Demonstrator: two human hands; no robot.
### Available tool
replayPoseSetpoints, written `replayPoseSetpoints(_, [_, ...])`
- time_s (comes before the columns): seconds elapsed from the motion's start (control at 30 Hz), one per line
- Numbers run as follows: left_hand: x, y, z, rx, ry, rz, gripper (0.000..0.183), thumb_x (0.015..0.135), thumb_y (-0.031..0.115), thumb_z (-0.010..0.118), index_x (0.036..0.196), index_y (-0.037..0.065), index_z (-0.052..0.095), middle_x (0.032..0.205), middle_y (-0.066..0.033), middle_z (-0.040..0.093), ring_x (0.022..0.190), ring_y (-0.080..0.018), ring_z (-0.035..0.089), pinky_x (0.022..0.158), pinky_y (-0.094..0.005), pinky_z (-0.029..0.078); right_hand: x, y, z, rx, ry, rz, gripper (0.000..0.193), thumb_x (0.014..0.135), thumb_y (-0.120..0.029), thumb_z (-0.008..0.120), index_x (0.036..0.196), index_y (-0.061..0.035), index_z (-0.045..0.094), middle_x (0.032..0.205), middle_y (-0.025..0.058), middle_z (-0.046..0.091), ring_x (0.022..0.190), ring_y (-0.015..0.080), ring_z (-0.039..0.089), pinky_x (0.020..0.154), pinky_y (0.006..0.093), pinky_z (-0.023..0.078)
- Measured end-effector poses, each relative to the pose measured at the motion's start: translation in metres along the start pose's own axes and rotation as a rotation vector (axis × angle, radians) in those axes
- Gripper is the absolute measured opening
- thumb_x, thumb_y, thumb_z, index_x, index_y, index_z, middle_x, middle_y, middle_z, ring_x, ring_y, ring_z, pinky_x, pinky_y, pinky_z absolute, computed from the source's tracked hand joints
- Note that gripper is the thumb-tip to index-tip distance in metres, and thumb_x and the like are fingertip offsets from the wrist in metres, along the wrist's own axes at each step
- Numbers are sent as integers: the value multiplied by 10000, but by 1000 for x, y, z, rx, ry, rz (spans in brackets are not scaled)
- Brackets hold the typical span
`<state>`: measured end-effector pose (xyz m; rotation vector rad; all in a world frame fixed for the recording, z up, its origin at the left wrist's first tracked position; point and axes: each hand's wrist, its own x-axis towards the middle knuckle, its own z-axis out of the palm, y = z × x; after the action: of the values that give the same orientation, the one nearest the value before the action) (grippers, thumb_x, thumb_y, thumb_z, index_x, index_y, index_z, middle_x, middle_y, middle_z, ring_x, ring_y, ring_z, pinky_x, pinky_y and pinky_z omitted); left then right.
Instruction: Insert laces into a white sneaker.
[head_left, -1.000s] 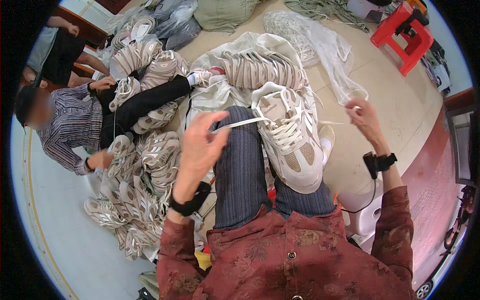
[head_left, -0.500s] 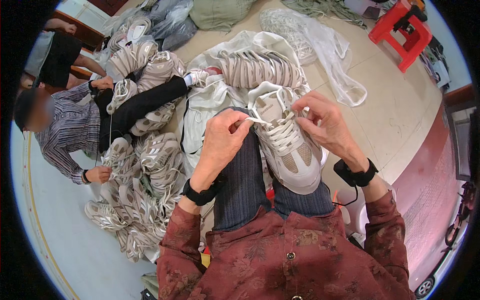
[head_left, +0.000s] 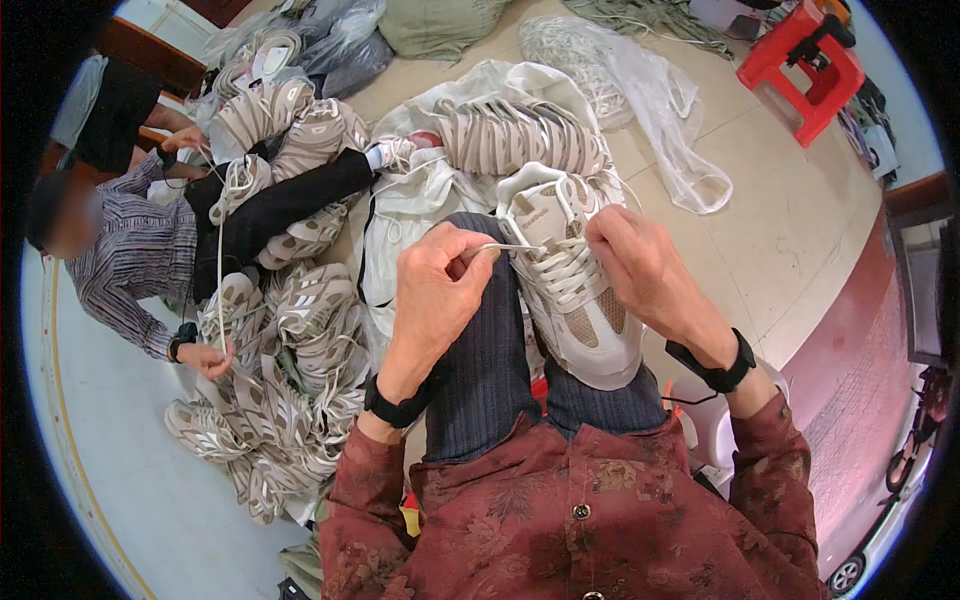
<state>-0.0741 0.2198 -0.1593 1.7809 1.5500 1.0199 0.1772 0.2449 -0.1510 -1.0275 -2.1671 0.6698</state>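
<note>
A beige and white sneaker rests across my thighs, its toe pointing toward me. White laces cross its front in rows. My left hand is closed, pinching a white shoelace that runs taut from the shoe's upper eyelets. On the opposite side of the lacing, my right hand is closed with fingertips together against the eyelet edge. Its back faces up and hides whatever is between the fingers.
At the left, a person in a striped shirt stretches a lace over another sneaker. Piled sneakers lie between us. Beyond my knees, a row of sneakers sits on white sacking; a clear plastic bag and red stool stand farther right.
My right hand has turned over, its fingers closing in at the eyelets. The lace at my left hand has drawn straighter. The other person's lower hand has moved down, tightening their lace.
</note>
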Motion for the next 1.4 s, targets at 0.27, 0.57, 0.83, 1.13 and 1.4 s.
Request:
replayPoseSetpoints(0.27, [-2,0,2,-14,-75,-45,92,865,66,711,920,-5,733,767,-17,614,616,-60,526,545,-223,398,-1,15,-3,-246,39,33,150,822,73,523,944,11,463,884,223,567,824,461,580,667,483,475])
replayPoseSetpoints(0.57, [0,-12,3,20,14,-22,104,862,85,711,888,-15,722,705,-44,605,592,-96,535,544,-263,407,7,16,3,458,6,458,170,963,-106,620,884,32,561,679,42,507,550,67,436,505,315,366])
replayPoseSetpoints(0.83, [9,-3,2,124,89,81,43,828,23,699,838,-18,704,707,-103,617,583,-198,595,546,-321,458,11,16,-1,171,-32,427,301,907,-179,696,751,71,632,572,43,536,565,93,457,516,302,392])
replayPoseSetpoints(1.13, [-12,22,22,154,-58,240,336,793,-94,623,1057,89,723,836,-97,565,640,-266,592,580,-343,463,6,18,2,354,-26,418,180,894,-149,709,872,28,684,693,-20,597,636,50,491,559,243,409])
replayPoseSetpoints(1.4, [-13,29,24,439,-127,201,309,821,-30,595,1089,106,669,803,-126,618,667,-348,639,572,-445,488,-1,17,1,323,-8,370,164,880,-150,715,900,13,706,716,-7,627,677,60,517,609,247,432])
